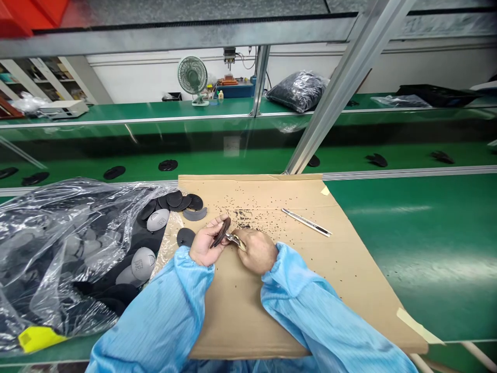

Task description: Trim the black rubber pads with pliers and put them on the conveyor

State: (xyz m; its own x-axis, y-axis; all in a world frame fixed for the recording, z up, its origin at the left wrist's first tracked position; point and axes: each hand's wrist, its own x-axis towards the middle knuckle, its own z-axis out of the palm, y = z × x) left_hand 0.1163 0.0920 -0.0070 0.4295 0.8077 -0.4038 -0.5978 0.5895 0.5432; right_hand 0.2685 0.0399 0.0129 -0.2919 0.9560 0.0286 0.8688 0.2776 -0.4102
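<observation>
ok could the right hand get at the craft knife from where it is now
Probably yes. The right hand is close to the craft knife, and only scattered black crumbs lie on the cardboard sheet between them. It would likely have to put down the metal nippers it is gripping first.

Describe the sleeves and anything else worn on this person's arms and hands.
The left arm and right arm wear long light-blue smock sleeves with faint thin stripes, loose and gathered into snug cuffs at the wrists. The left hand and right hand are bare, with no gloves.
</observation>
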